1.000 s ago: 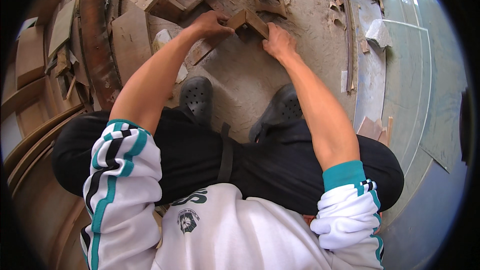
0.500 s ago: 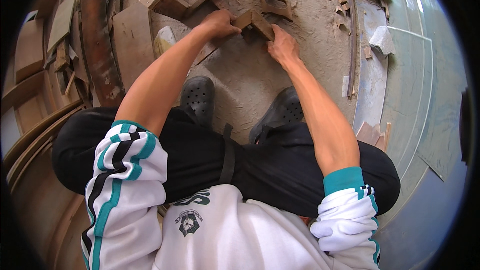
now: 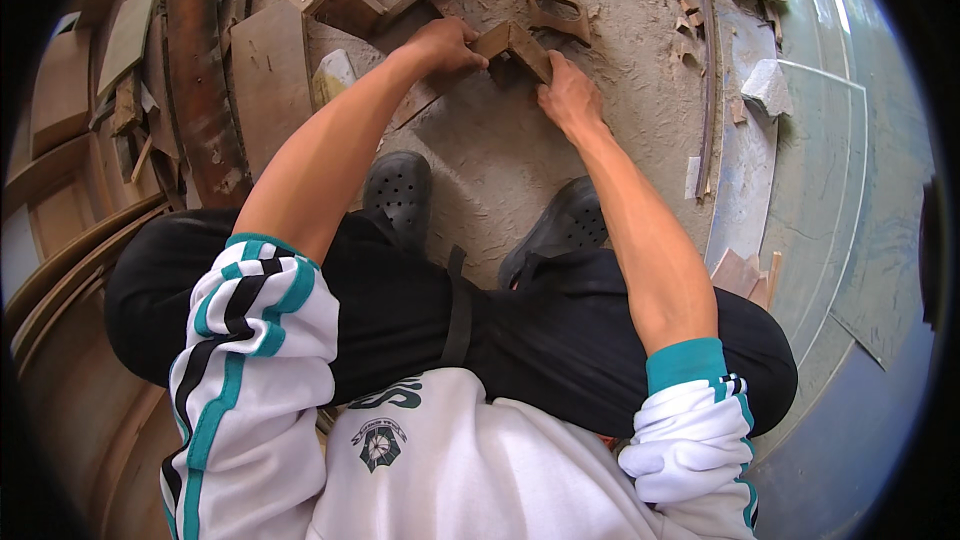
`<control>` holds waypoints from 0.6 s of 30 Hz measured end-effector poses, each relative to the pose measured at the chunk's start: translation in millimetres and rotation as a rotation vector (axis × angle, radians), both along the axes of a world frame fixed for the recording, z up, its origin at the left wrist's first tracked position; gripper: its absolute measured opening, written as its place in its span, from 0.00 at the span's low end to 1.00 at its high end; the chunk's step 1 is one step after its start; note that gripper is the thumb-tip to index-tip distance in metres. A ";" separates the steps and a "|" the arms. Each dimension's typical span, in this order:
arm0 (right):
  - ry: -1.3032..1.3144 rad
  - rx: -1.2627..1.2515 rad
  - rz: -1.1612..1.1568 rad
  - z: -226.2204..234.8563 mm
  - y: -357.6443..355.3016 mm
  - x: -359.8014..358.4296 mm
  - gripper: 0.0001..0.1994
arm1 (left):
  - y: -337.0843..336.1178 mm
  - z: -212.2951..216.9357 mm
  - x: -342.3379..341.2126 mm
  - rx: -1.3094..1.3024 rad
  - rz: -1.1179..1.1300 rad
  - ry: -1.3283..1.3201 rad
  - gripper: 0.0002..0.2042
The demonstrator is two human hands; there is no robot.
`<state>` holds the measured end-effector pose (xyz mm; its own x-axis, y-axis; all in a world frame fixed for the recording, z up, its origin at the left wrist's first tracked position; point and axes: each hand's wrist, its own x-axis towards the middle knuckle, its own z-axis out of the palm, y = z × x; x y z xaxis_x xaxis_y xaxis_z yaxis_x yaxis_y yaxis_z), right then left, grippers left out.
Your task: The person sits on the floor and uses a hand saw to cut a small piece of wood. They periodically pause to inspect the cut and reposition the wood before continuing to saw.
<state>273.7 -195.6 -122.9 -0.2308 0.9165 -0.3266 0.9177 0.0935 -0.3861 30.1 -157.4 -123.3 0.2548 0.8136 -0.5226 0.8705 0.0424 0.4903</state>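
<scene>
Between my two hands is a small wooden corner piece [image 3: 512,41], two short boards meeting at an angle with the bend pointing away from me. My left hand [image 3: 446,46] is closed around its left end, fingers partly hidden behind the wood. At the other end, my right hand [image 3: 573,90] grips the right board. Just beyond lies a hand saw with a wooden handle [image 3: 556,8], its blade running away from me on the floor. Left of the saw stands a box-like wooden frame [image 3: 385,10], close to my left hand.
Large glass sheets [image 3: 815,170] lie to the right, with a white block [image 3: 766,88] at their edge. Boards and wooden panels [image 3: 270,90] are stacked on the left. Wood scraps [image 3: 690,10] and dust cover parts of the floor. My shoes [image 3: 398,195] rest below my hands.
The whole view has shifted slightly. Both hands keep their hold on the wooden corner piece, which stays in nearly the same place.
</scene>
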 end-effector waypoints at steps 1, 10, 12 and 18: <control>-0.004 -0.006 -0.007 1.3 0.2 -1.0 0.29 | -0.4 -0.6 -0.2 0.005 0.007 -0.007 0.29; -0.024 -0.046 -0.010 3.6 2.8 -4.9 0.27 | -21.7 -15.8 -7.3 0.204 0.059 -0.045 0.37; -0.048 -0.081 -0.033 7.5 3.6 -2.2 0.27 | -31.5 2.8 4.9 0.183 0.038 0.005 0.36; -0.034 -0.061 -0.034 0.9 2.6 -3.1 0.29 | -43.3 6.0 17.6 0.176 0.092 0.155 0.25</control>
